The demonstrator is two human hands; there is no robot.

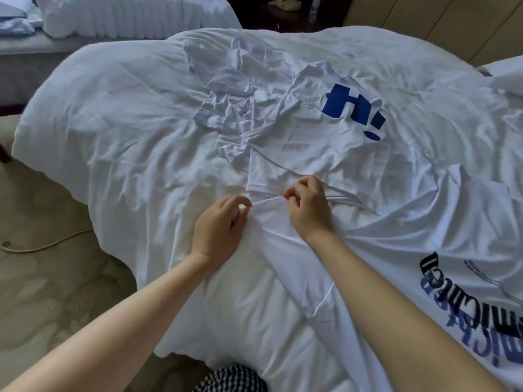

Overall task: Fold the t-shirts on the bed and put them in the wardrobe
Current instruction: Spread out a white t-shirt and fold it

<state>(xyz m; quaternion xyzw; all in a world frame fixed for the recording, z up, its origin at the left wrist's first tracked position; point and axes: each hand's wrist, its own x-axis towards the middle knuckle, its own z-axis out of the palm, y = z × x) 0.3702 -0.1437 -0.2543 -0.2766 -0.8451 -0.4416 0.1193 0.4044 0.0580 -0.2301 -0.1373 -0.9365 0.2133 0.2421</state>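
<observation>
Head view, near to far, placed against the lettered shirt.

Nearest, below it: black-and-white checked fabric (232,377) at the frame's bottom edge.

White t-shirt with black and blue lettering (396,250) lies bunched on the bed with its rumpled white duvet (113,123), print side trailing off to the right. At its left end, the left hand (218,222) pinches a straight edge of it between thumb and fingertips. The right hand (308,207) has its fingers curled over the same edge just beside. A short span is taut between them. Hem or sleeve opening: cannot tell.

Step, as judged: finding and squaring an edge before the fold. To do it well, slide the hands apart along the seam, lift, shake once and lay it flat clear of the other shirts.

Just beyond it: white t-shirt with a blue "Hi!" print (297,142), unfolded. Further beyond and left: crumpled white garment (232,108).

Farthest, beyond and right: pale wooden panels (438,24), possibly the wardrobe.
</observation>
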